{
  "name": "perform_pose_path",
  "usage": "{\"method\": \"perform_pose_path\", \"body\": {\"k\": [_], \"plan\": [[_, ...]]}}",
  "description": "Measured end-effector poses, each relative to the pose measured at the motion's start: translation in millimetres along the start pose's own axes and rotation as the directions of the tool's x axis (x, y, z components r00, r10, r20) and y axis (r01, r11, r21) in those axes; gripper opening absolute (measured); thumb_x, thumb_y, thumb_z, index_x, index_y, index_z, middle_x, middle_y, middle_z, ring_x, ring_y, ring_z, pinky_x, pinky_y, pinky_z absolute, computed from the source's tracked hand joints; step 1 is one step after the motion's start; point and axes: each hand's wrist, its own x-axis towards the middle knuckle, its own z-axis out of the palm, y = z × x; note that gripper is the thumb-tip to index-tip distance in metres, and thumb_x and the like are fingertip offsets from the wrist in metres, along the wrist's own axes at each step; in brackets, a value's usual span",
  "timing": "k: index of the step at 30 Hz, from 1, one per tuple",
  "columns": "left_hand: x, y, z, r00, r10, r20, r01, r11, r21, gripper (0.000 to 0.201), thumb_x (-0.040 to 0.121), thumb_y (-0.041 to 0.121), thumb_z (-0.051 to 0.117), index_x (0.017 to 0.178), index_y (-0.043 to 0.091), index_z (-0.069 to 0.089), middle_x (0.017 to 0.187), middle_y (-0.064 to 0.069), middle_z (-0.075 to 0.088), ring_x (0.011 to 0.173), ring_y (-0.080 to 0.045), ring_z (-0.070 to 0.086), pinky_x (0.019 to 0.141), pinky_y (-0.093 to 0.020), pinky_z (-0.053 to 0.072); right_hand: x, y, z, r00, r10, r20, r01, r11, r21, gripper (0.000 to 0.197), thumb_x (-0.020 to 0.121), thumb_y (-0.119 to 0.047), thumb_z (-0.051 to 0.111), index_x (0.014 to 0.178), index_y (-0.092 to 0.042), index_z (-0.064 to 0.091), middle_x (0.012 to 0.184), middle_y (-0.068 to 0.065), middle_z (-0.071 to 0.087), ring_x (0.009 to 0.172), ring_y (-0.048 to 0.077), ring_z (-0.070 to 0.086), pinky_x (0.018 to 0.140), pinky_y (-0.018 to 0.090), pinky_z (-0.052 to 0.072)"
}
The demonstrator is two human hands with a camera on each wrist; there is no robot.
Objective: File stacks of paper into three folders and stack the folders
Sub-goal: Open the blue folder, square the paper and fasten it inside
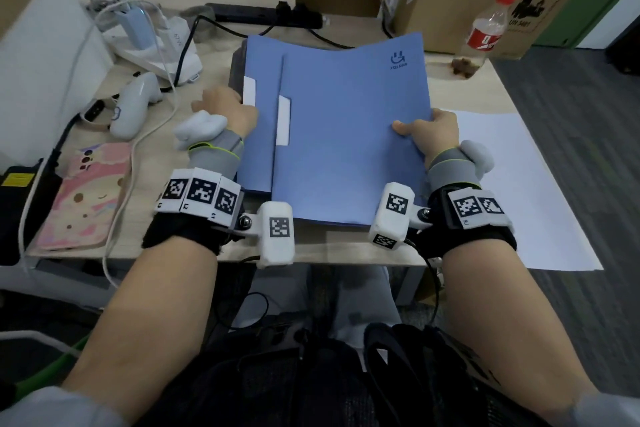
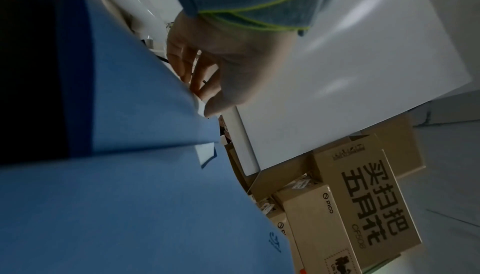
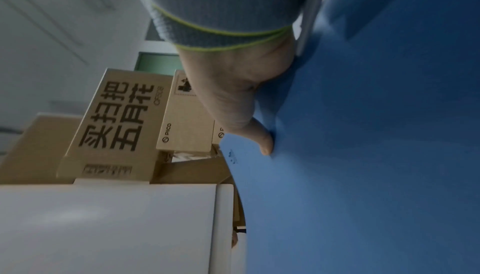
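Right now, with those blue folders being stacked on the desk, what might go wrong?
The top folder sits shifted right of the lower folder, so the stack may end up uneven. Only the right hand grips it, at one edge, so it could slip or bow. The red-capped bottle stands close behind and might get knocked over.

Head view bright, even overhead light, soft shadows under folder (image 1: 349, 135) on counter (image 1: 194, 236); edges bowed by wide lens, slight softness. Both wrist views dim, bluish, grainy. Pale glare streaks on white panel (image 2: 350, 77). Cardboard boxes (image 3: 116, 122) motion-blurred.
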Motion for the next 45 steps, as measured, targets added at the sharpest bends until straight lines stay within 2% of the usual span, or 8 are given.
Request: {"method": "perform_pose_path", "body": {"k": [7, 12, 17, 19, 22, 28, 35, 45], "plan": [[-1.8, 0.5, 5.8, 0.999, -0.023, 0.044, 0.024, 0.999, -0.031, 0.020, 0.075, 0.013, 0.056, 0.060, 0.017, 0.045, 0.089, -0.010, 0.056, 0.096, -0.031, 0.040, 0.065, -0.030, 0.026, 1.7, 9.7, 7.9, 0.999, 0.000, -0.051, -0.008, 0.988, -0.151, 0.035, 0.074, -0.016, 0.075, 0.107, -0.012, 0.065, 0.106, 0.008, 0.068, 0.087, 0.025, 0.062, 0.087, 0.037, 0.054], [-5.3, 7.4, -4.4, 0.986, -0.027, 0.163, 0.082, 0.937, -0.341, 0.016, 0.076, 0.018, 0.065, 0.091, 0.017, 0.069, 0.101, -0.008, 0.065, 0.096, -0.025, 0.056, 0.074, -0.024, 0.044, 3.4, 12.1, 7.7, 0.996, 0.020, -0.082, -0.032, 0.988, -0.149, 0.031, 0.071, -0.016, 0.077, 0.100, -0.015, 0.066, 0.103, 0.008, 0.069, 0.090, 0.026, 0.065, 0.086, 0.038, 0.055], [-10.0, 14.2, -2.0, 0.991, 0.055, 0.122, 0.008, 0.888, -0.460, 0.021, 0.078, 0.025, 0.059, 0.059, 0.020, 0.053, 0.076, -0.009, 0.058, 0.084, -0.027, 0.057, 0.071, -0.030, 0.052, 5.9, 13.0, 4.4, 0.997, 0.047, -0.065, -0.054, 0.994, -0.096, 0.037, 0.071, -0.016, 0.078, 0.106, -0.011, 0.066, 0.100, 0.007, 0.068, 0.089, 0.026, 0.065, 0.086, 0.037, 0.054], [-12.1, 17.2, -1.7, 0.984, 0.107, 0.142, -0.017, 0.852, -0.523, 0.026, 0.087, 0.018, 0.054, 0.063, 0.013, 0.046, 0.068, -0.007, 0.044, 0.068, -0.020, 0.041, 0.054, -0.022, 0.034, 4.7, 14.6, 3.1, 0.996, 0.071, -0.046, -0.074, 0.995, -0.069, 0.038, 0.071, -0.015, 0.078, 0.107, -0.010, 0.066, 0.101, 0.008, 0.069, 0.093, 0.029, 0.067, 0.088, 0.041, 0.055], [-13.9, 19.6, -8.6, 0.974, 0.180, 0.137, -0.053, 0.772, -0.633, 0.014, 0.084, 0.025, 0.054, 0.082, 0.011, 0.050, 0.081, -0.008, 0.046, 0.076, -0.016, 0.042, 0.067, -0.027, 0.035, 3.0, 16.7, -0.4, 0.995, 0.095, -0.023, -0.094, 0.996, 0.004, 0.035, 0.070, -0.012, 0.079, 0.103, -0.009, 0.065, 0.101, 0.011, 0.070, 0.092, 0.031, 0.068, 0.088, 0.045, 0.055], [-12.1, 33.0, -30.1, 0.962, 0.181, -0.206, -0.274, 0.622, -0.734, 0.021, 0.085, 0.025, 0.051, 0.066, 0.020, 0.041, 0.063, 0.003, 0.040, 0.056, -0.007, 0.035, 0.054, -0.020, 0.032, 2.1, 13.1, -9.7, 0.998, 0.060, 0.022, -0.063, 0.983, 0.170, 0.025, 0.075, -0.007, 0.076, 0.096, -0.011, 0.064, 0.088, 0.006, 0.068, 0.066, 0.020, 0.062, 0.069, 0.031, 0.051], [-12.5, 43.3, -55.4, 0.795, 0.223, -0.564, -0.571, 0.587, -0.574, 0.030, 0.095, 0.017, 0.044, 0.071, 0.028, 0.030, 0.060, 0.012, 0.025, 0.048, -0.001, 0.028, 0.051, -0.012, 0.025, 5.6, 10.1, -1.2, 0.997, 0.069, 0.027, -0.073, 0.976, 0.206, 0.029, 0.072, 0.000, 0.076, 0.097, -0.009, 0.065, 0.094, 0.010, 0.068, 0.078, 0.025, 0.062, 0.079, 0.039, 0.055], [-5.7, 47.1, -73.8, 0.757, 0.266, -0.598, -0.627, 0.555, -0.547, 0.028, 0.094, 0.018, 0.045, 0.070, 0.027, 0.034, 0.061, 0.012, 0.031, 0.051, -0.001, 0.030, 0.053, -0.014, 0.025, 25.0, -11.3, 34.5, 0.998, 0.055, 0.042, -0.057, 0.998, 0.029, 0.037, 0.058, -0.013, 0.084, 0.092, -0.006, 0.070, 0.092, 0.012, 0.072, 0.082, 0.030, 0.069, 0.080, 0.049, 0.058]]}}
